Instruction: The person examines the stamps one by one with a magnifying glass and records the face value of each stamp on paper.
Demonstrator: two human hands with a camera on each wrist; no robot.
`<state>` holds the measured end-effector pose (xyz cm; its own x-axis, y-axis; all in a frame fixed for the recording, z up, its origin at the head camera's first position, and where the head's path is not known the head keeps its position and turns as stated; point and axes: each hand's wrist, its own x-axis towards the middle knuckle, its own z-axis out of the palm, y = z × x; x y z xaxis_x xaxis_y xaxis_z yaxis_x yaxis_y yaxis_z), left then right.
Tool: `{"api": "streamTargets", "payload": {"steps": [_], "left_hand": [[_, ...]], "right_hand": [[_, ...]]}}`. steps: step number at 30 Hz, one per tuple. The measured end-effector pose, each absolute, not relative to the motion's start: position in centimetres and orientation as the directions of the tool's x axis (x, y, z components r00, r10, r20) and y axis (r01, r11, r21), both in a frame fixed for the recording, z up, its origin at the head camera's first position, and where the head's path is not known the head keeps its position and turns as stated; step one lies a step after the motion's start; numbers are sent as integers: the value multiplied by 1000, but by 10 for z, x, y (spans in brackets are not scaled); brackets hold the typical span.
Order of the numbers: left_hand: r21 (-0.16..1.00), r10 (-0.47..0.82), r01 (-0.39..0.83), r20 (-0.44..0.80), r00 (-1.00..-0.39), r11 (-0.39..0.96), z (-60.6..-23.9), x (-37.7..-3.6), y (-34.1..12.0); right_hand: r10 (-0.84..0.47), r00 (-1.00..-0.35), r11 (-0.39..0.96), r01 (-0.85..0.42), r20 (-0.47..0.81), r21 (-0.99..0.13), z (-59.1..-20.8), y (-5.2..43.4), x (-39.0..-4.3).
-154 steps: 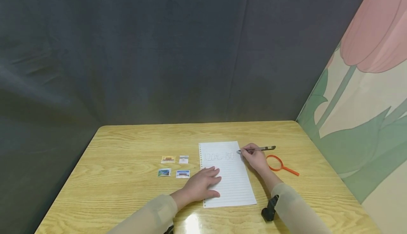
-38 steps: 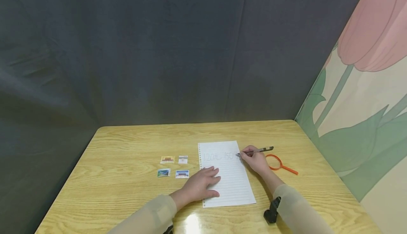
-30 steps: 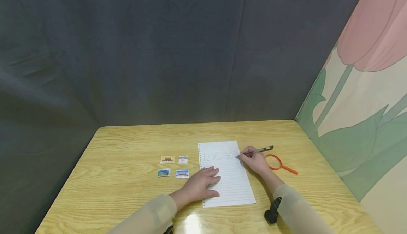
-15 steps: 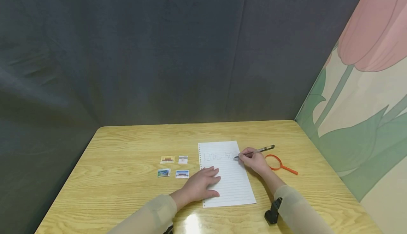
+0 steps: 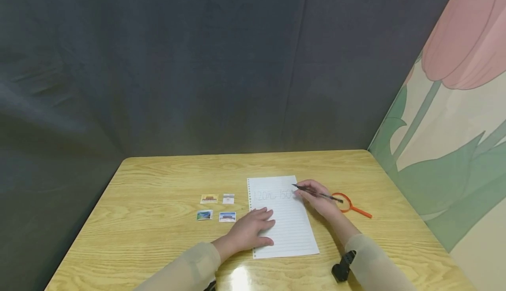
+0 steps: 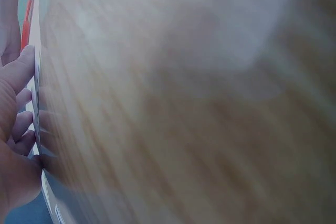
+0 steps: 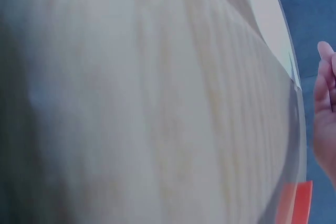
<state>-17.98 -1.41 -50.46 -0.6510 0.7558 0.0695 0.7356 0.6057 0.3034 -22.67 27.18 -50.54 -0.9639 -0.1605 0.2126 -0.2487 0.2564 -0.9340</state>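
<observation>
The table (image 5: 158, 181) is pale wood-grain with a glossy varnish that throws a bright glare at its near edge. On it lies a matt white sheet of lined paper (image 5: 288, 234) with punched holes down one side. At nine o'clock from the sheet sit four small printed stamps (image 5: 215, 207), paper by their look. At three o'clock lies an orange magnifying glass (image 5: 349, 205) in smooth plastic. The pen (image 5: 317, 193) looks dark and slick. The backdrop (image 5: 178, 62) is matt grey cloth, softly creased. The sleeves (image 5: 189, 269) are thin beige fabric.
</observation>
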Motion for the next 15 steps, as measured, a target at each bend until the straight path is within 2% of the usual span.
{"api": "streamTargets", "payload": {"steps": [5, 15], "left_hand": [[304, 754, 734, 69, -653, 608, -504, -180, -14], [299, 754, 733, 61, -654, 611, -505, -180, -14]], "right_hand": [[-244, -939, 169, -286, 242, -943, -498, 271, -220], [-255, -960, -30, -110, 115, -993, -508, 278, -223]]}}
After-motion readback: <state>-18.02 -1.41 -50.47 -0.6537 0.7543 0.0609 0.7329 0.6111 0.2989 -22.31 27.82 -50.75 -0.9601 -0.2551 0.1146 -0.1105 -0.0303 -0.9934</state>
